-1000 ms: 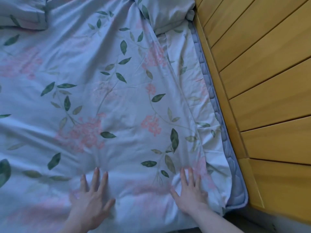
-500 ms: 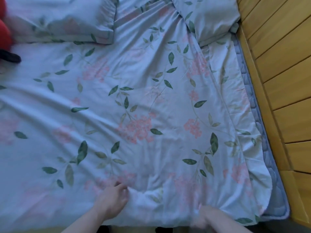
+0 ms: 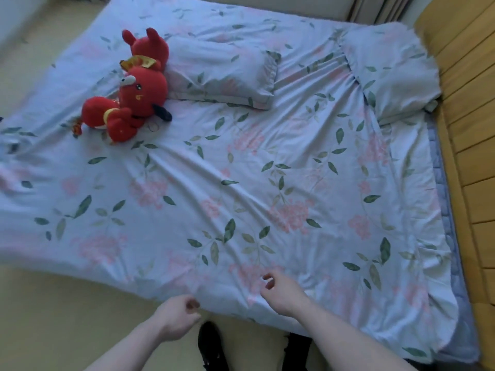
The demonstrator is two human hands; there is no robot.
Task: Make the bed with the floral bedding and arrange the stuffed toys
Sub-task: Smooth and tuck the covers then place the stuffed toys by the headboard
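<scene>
Spread flat over the bed: pale blue cotton duvet with pink flowers and green leaves [image 3: 241, 196].
Near the pillow, two red plush toys [image 3: 139, 87]; left hand [image 3: 176, 321] and right hand [image 3: 284, 293] loosely curled, gripping nothing, probably between tugs.

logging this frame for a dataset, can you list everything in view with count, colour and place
floral duvet: one, pale blue with pink flowers and green leaves, spread over the bed, lightly wrinkled
pillows: two, same floral print, one at the head near the middle, one at the far right corner
stuffed toys: two, red, at the head on the left, the rear one against the middle pillow
mattress edge: one, grey-blue quilted, along the right side
wooden panelling: yellow-orange, right of the bed
floor: pale yellowish
left hand: loosely curled, holds nothing, off the foot edge
right hand: loosely curled, holds nothing, over the duvet's foot edge
</scene>
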